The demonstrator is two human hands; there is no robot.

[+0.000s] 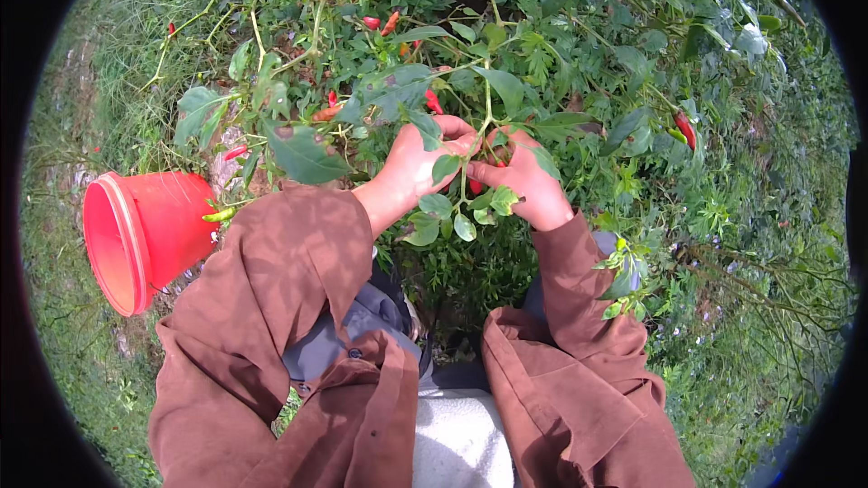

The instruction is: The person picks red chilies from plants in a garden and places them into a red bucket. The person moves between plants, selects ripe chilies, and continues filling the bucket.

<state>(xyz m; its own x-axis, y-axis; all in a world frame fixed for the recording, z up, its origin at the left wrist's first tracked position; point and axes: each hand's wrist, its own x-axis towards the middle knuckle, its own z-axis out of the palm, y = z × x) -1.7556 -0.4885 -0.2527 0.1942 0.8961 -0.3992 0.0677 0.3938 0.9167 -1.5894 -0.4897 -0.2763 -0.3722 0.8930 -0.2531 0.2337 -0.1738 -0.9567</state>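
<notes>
My left hand [430, 152] is at a green branch [487, 98] of a chili pepper plant, its thumb and fingers closed on the stem. Just across that stem, my right hand [529, 176] is curled among the leaves, and a bit of red shows between its thumb and fingers. Leaves partly cover its fingertips, so its grip is unclear. A red chili pepper [476, 186] hangs below the right thumb. Another red chili [434, 102] is just above my left hand. Spotted leaves [305, 152] spread to the left of my left wrist.
A red plastic bucket [169, 217] lies tipped at the left, its mouth facing left. A yellow-green chili [220, 215] hangs before it, near my left sleeve [298, 244]. More red chilies [685, 130] grow at right and at the top. Bare twigs [739, 264] reach in from the right.
</notes>
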